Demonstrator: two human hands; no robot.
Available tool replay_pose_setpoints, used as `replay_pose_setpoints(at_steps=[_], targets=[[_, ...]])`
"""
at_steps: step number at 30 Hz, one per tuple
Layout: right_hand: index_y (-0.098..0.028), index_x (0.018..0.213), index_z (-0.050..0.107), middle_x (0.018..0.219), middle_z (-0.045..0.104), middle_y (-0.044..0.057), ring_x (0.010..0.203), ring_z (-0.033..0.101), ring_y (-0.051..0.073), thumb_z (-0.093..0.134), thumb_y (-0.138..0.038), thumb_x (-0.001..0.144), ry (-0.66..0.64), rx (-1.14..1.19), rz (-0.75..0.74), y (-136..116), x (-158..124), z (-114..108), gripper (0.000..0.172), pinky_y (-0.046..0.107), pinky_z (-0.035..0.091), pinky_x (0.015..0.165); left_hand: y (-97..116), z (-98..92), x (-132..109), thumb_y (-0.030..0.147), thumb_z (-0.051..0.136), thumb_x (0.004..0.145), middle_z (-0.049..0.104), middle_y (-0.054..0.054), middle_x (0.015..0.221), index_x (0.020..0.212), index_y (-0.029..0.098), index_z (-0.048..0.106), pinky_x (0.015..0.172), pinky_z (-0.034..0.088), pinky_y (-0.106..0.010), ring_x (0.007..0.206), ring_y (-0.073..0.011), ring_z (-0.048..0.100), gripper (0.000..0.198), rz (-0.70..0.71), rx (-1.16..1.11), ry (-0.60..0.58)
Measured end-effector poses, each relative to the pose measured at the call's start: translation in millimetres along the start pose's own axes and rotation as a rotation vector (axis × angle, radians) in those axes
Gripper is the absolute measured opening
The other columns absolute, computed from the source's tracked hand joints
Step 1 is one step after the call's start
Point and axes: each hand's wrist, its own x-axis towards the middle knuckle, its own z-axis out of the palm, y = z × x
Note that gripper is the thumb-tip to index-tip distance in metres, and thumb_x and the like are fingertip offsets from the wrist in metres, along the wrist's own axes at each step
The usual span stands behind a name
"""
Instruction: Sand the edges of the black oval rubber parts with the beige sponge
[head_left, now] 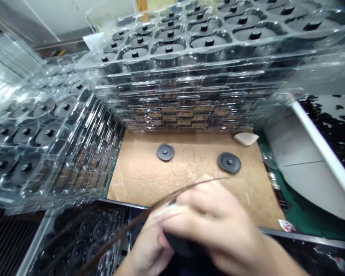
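Both hands meet at the lower middle, blurred by motion. My left hand [151, 245] has its fingers closed against a dark part [184, 245], which shows below the fingers. Over it, my right hand [215, 222] is closed too, its fingers wrapped round the same part. Some of the part is hidden by the hands. On the cardboard sheet [140, 180] ahead lie two dark round discs with small centre studs, one at the left [165, 152] and one at the right [229, 162]. Blurred dark strands cross in front of the hands.
Stacked clear trays [184, 82] holding dark discs rise behind the cardboard, with another stack [46, 130] at the left. A white-edged bin [324, 149] and small black pieces [336, 134] are at the right. A cream piece [246, 138] lies at the cardboard's back right.
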Motion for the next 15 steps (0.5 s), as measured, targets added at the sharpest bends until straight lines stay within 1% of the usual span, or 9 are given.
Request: replay_pose_setpoints(at_steps=[1,3,4,5,7,9,11,13,15], targets=[[-0.025,0.096,0.064,0.076,0.063,0.001,0.068,0.054,0.014,0.039,-0.016,0.089,0.056,-0.003,0.092,7.2,-1.6,-0.8,0.028,0.028,0.041,0.064,0.9,-1.0,-1.0,0.022,0.082,0.045,0.071,-0.005,0.09,0.091,0.019,0.07,0.084,0.045,-0.038,0.093,-0.029,0.061,0.047,0.004,-0.019,-0.029],[-0.023,0.101,0.063,0.084,0.064,0.003,0.074,0.057,0.015,0.042,-0.017,0.088,0.158,-0.026,0.331,23.2,-9.5,1.7,0.026,0.026,0.044,0.064,4.1,-2.9,-4.1,0.024,0.082,0.046,0.07,-0.004,0.1,0.096,0.024,0.068,0.084,0.045,-0.033,0.094,-0.0265,0.062,0.052,-0.005,-0.062,-0.071],[-0.023,0.103,0.062,0.088,0.064,0.004,0.077,0.058,0.015,0.044,-0.019,0.088,0.19,-0.025,0.438,30.9,-16.1,6.7,0.024,0.026,0.046,0.064,6.1,-3.8,-5.6,0.024,0.081,0.05,0.07,-0.003,0.102,0.097,0.026,0.067,0.083,0.045,-0.031,0.094,-0.0248,0.063,0.049,-0.015,-0.081,-0.078],[-0.024,0.105,0.061,0.091,0.065,0.004,0.08,0.06,0.016,0.045,-0.023,0.088,0.191,-0.007,0.514,37.9,-24.2,14.5,0.024,0.026,0.047,0.065,7.9,-4.4,-6.8,0.023,0.079,0.053,0.07,-0.003,0.102,0.097,0.027,0.067,0.082,0.045,-0.029,0.093,-0.0232,0.064,0.046,-0.027,-0.096,-0.081],[-0.023,0.108,0.06,0.094,0.065,0.005,0.083,0.061,0.017,0.042,-0.026,0.089,0.137,0.054,0.566,49.6,-43.0,36.8,0.026,0.028,0.05,0.069,10.5,-5.4,-7.9,0.02,0.079,0.054,0.071,-0.002,0.098,0.095,0.027,0.068,0.079,0.046,-0.026,0.089,-0.0212,0.065,0.042,-0.051,-0.107,-0.079],[-0.02,0.103,0.063,0.087,0.068,0.005,0.079,0.063,0.018,0.04,-0.027,0.088,0.076,0.094,0.564,57.2,-59.6,59.1,0.029,0.03,0.052,0.069,11.3,-6.5,-7.5,0.02,0.08,0.051,0.07,-0.001,0.098,0.094,0.027,0.068,0.077,0.047,-0.026,0.086,-0.0203,0.066,0.045,-0.069,-0.116,-0.068],[-0.018,0.098,0.064,0.083,0.069,0.006,0.076,0.064,0.019,0.04,-0.028,0.087,0.051,0.103,0.572,58.3,-67.3,69.0,0.028,0.031,0.053,0.067,10.8,-7.5,-6.9,0.025,0.082,0.046,0.07,-0.002,0.1,0.097,0.027,0.067,0.077,0.047,-0.026,0.088,-0.0208,0.065,0.053,-0.081,-0.12,-0.06],[-0.019,0.099,0.062,0.091,0.068,0.005,0.08,0.064,0.019,0.043,-0.027,0.087,0.108,0.08,0.613,49.4,-62.6,60.4,0.024,0.029,0.053,0.067,9.6,-7.9,-6.4,0.029,0.082,0.046,0.069,-0.003,0.101,0.098,0.026,0.067,0.077,0.047,-0.026,0.09,-0.0212,0.064,0.055,-0.083,-0.116,-0.082],[-0.025,0.104,0.058,0.099,0.066,0.002,0.083,0.063,0.017,0.045,-0.025,0.088,0.237,0.024,0.599,30.6,-47.3,38.7,0.021,0.026,0.051,0.066,8.0,-7.8,-5.9,0.032,0.082,0.046,0.069,-0.003,0.099,0.097,0.025,0.067,0.076,0.047,-0.025,0.088,-0.0203,0.064,0.053,-0.07,-0.102,-0.122]])
